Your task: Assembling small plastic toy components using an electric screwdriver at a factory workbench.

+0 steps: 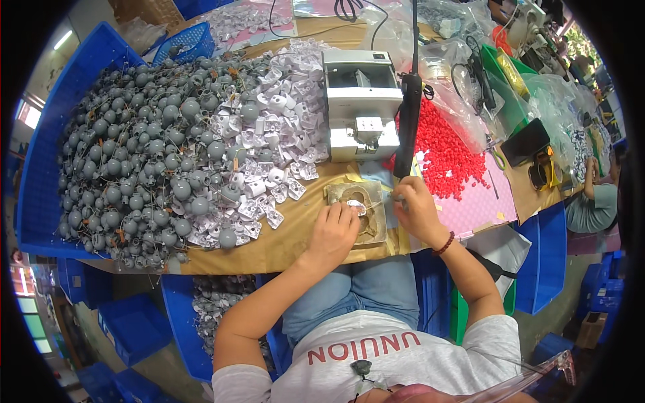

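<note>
My left hand has its fingers closed on a small white plastic part, which sits in a recess of a tan block-shaped fixture. Just right of the fixture is my right hand, its fingers curled together; whatever they pinch is too small to make out. A dark beaded bracelet is on that wrist. The lower end of a hanging black electric screwdriver comes down right behind my right hand. Beyond the fixture stands a white boxy machine with an opening in its front.
Grey ball-shaped parts with wires heap up on the left, against a blue bin wall. White plastic parts pile beside them. Small red pieces lie at right on a pink sheet. Another person sits far right.
</note>
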`<control>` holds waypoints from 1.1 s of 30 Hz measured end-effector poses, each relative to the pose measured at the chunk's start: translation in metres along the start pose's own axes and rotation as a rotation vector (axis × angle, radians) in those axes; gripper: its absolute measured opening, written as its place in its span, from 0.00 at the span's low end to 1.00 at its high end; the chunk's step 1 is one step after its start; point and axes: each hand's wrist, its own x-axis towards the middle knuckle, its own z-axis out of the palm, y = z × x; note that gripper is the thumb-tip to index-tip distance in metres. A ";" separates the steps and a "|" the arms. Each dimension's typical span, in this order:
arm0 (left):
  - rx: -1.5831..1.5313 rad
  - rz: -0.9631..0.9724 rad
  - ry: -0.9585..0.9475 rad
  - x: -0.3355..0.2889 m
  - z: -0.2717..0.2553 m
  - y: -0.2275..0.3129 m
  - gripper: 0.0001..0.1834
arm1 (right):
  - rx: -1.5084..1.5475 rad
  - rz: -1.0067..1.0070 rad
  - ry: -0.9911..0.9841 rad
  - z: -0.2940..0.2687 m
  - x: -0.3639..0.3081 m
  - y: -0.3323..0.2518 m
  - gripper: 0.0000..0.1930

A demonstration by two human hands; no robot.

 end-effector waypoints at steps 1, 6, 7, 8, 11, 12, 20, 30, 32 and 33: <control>0.006 0.011 0.014 -0.001 -0.001 0.000 0.20 | 0.029 0.025 0.083 0.006 0.001 -0.001 0.18; 0.010 0.020 0.002 -0.002 -0.002 -0.002 0.21 | 0.882 0.238 0.122 0.030 0.015 -0.003 0.16; 0.005 0.024 -0.005 -0.002 -0.002 -0.003 0.21 | 1.059 0.324 0.080 0.030 0.020 -0.004 0.17; 0.000 0.028 -0.012 -0.002 -0.003 -0.003 0.21 | 1.310 0.427 -0.012 0.029 0.022 -0.006 0.17; -0.006 0.028 -0.013 -0.003 -0.002 -0.005 0.21 | 1.643 0.540 -0.256 0.016 0.034 -0.019 0.20; -0.017 0.027 -0.006 -0.003 -0.002 -0.006 0.21 | 1.637 0.556 -0.312 0.008 0.040 -0.026 0.20; -0.099 0.050 0.023 -0.004 -0.002 -0.015 0.17 | 0.498 0.290 -0.376 0.009 0.053 -0.032 0.18; -0.435 -0.211 -0.089 0.013 -0.008 -0.025 0.16 | 0.317 0.301 -0.237 0.017 0.047 -0.042 0.32; -0.470 -0.281 0.021 0.025 -0.008 -0.020 0.16 | 0.326 0.286 -0.253 0.017 0.046 -0.041 0.34; -0.459 -0.296 0.008 0.027 -0.007 -0.017 0.17 | 0.334 0.253 -0.260 0.016 0.045 -0.039 0.33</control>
